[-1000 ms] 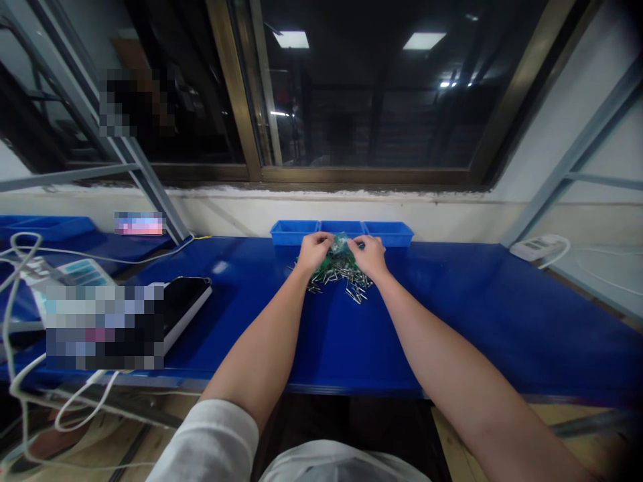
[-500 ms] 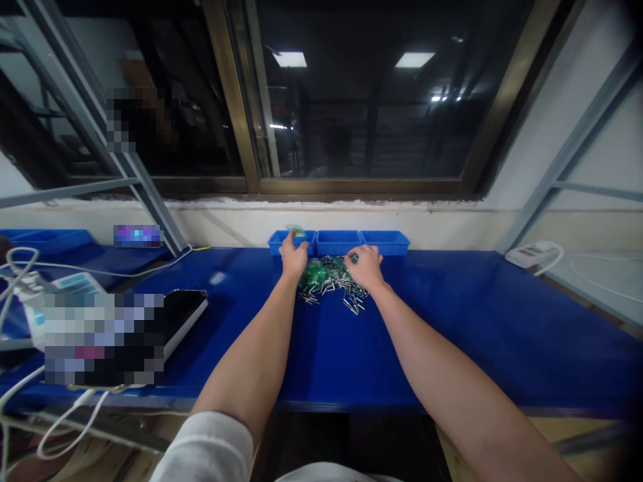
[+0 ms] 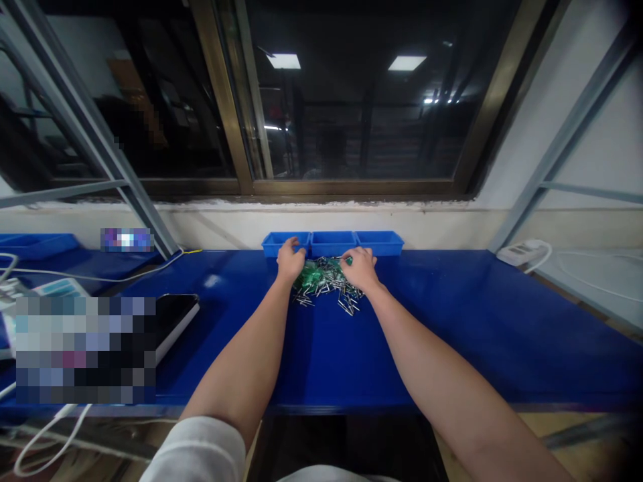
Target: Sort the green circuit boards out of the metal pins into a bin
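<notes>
Pins (image 3: 347, 303), apparently metal, between left hand (image 3: 291, 261) and right hand (image 3: 360, 270).

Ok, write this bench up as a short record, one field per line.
Left hand: at the left bin, nothing visible held
Right hand: at right side of pile, grip unclear
Pile: thin metal pieces, green plastic
Bins: three, blue, in a row
Table: blue
Behind: dark window above pale wall

Lit dimly; mirrors ceiling lts (image 3: 407, 63) in dark window (image 3: 346, 127); shines on desk (image 3: 452, 321); warps nr edges, darkens top R; pixelated L.
</notes>
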A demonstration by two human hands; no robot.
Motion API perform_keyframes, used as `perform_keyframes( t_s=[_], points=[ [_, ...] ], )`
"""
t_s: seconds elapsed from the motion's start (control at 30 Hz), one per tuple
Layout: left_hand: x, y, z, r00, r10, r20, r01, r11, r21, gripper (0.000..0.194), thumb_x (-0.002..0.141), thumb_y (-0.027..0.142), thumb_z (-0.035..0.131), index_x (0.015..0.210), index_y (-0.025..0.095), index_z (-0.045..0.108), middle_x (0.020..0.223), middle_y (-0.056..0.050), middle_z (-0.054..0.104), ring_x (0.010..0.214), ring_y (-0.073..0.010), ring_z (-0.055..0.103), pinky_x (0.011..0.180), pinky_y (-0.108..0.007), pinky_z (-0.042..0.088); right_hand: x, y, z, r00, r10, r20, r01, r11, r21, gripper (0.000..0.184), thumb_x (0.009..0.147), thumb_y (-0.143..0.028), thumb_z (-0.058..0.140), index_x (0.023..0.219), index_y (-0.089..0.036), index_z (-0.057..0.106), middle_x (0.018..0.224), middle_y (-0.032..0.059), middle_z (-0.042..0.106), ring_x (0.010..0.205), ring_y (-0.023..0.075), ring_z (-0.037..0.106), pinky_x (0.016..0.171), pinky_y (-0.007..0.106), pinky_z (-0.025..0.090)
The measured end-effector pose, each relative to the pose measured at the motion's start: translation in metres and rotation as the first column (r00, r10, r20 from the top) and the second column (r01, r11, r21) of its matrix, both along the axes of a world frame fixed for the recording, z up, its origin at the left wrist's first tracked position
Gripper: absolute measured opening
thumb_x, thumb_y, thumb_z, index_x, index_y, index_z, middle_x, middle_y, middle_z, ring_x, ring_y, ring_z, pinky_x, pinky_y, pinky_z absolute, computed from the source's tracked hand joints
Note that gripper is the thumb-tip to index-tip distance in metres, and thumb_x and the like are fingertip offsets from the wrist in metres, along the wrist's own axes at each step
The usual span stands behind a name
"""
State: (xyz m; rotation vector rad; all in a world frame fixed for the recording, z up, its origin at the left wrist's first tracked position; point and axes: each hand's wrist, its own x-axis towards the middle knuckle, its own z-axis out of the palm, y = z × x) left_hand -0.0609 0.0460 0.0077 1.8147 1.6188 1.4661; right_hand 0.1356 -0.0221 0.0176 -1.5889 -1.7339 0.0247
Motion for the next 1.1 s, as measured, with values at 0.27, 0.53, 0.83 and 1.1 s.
perform_keyframes(
  t_s=[0.27,0.53,0.83,1.1],
  points=[
    [0.026,-0.032,0.015,0.93,-0.161,-0.331,0.18,0.983,0.027,0.026,0.072,0.023,0.054,0.093,0.018,0.067,0.097,-0.009,0.067,0.094,-0.0255,0.059,0.089,-0.037,0.042,0.009,0.003,-0.004,0.995,-0.102,-0.013,0.101,0.991,-0.085,0.026,0.076,-0.036,0.051,0.095,-0.022,0.064,0.102,0.0112,0.059,0.103,0.031,0.042,0.082,0.046,0.033],
    [0.044,-0.043,0.005,0.773,-0.234,-0.589,0.287,0.958,-0.004,0.026,0.078,0.03,0.049,0.096,0.021,0.066,0.106,-0.009,0.064,0.102,-0.0269,0.055,0.089,-0.037,0.041,0.008,0.0,-0.004,0.99,-0.119,0.08,0.126,0.988,-0.092,0.036,0.068,-0.043,0.059,0.095,-0.02,0.064,0.095,0.0125,0.06,0.093,0.0277,0.052,0.078,0.038,0.039],
    [0.047,-0.049,0.003,0.761,-0.212,-0.613,0.254,0.967,-0.019,0.025,0.08,0.032,0.047,0.095,0.023,0.065,0.105,-0.009,0.064,0.104,-0.0277,0.054,0.089,-0.042,0.037,0.004,0.002,-0.006,0.994,-0.066,0.087,0.075,0.992,-0.1,0.041,0.068,-0.043,0.061,0.101,-0.018,0.062,0.097,0.0132,0.058,0.09,0.0259,0.056,0.078,0.035,0.042],
    [0.05,-0.057,0.01,0.724,-0.236,-0.648,0.265,0.963,-0.054,0.026,0.081,0.034,0.045,0.093,0.023,0.065,0.105,-0.008,0.064,0.104,-0.0274,0.053,0.089,-0.044,0.033,0.005,0.01,-0.005,0.993,-0.019,-0.117,0.02,1.0,0.006,0.041,0.064,-0.023,0.066,0.104,-0.016,0.06,0.096,0.0106,0.063,0.09,0.0219,0.059,0.082,0.032,0.044]
  ],
)
